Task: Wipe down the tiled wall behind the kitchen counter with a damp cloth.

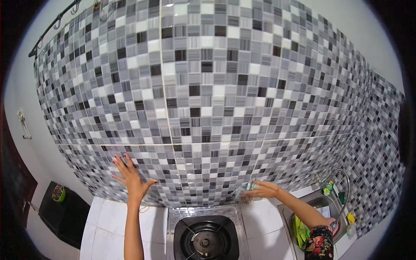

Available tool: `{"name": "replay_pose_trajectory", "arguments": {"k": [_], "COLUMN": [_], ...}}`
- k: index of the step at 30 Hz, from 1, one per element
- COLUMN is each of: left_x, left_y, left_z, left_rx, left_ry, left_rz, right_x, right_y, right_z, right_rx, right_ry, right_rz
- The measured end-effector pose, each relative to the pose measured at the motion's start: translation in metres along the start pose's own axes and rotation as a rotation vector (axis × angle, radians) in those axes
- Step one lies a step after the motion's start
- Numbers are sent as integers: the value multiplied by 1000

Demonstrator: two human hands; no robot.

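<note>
My left hand [135, 183] lies with its fingers spread against the grey, black and white mosaic wall tiles [208, 120], to the left above the gas stove [206, 239]. Low on the same wall, right of the stove, my right hand [265, 189] presses a crumpled, pale patterned cloth [246, 190] to the tiles. A floral sleeve [317, 243] covers part of my right arm. Just above the worktop, the cloth is partly hidden by my fingers.
A steel sink [286, 211] with a green bag [299, 230] and dishes is at the right, beside a curved faucet [347, 185]. White tiled worktop [107, 227] flanks the stove. A green pot [59, 194] stands on a black surface at left. A rail [58, 19] with hooks is upper left.
</note>
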State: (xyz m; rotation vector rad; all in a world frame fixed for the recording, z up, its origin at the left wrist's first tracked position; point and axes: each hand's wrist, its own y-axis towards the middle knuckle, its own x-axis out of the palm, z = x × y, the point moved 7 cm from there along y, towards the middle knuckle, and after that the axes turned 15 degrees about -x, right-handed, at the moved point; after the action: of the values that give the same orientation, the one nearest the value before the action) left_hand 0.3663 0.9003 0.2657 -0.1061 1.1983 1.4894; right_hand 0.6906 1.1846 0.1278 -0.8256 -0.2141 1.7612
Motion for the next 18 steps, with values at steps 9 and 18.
{"name": "replay_pose_trajectory", "arguments": {"k": [9, 18], "left_x": [-12, 20], "left_y": [-28, -75], "left_z": [29, 127], "left_rx": [-6, 124], "left_ry": [-9, -74], "left_rz": [92, -224], "right_x": [-91, -137], "right_y": [-127, 34], "right_z": [162, 158], "right_rx": [1586, 934], "right_ry": [213, -111], "right_rz": [757, 711]}}
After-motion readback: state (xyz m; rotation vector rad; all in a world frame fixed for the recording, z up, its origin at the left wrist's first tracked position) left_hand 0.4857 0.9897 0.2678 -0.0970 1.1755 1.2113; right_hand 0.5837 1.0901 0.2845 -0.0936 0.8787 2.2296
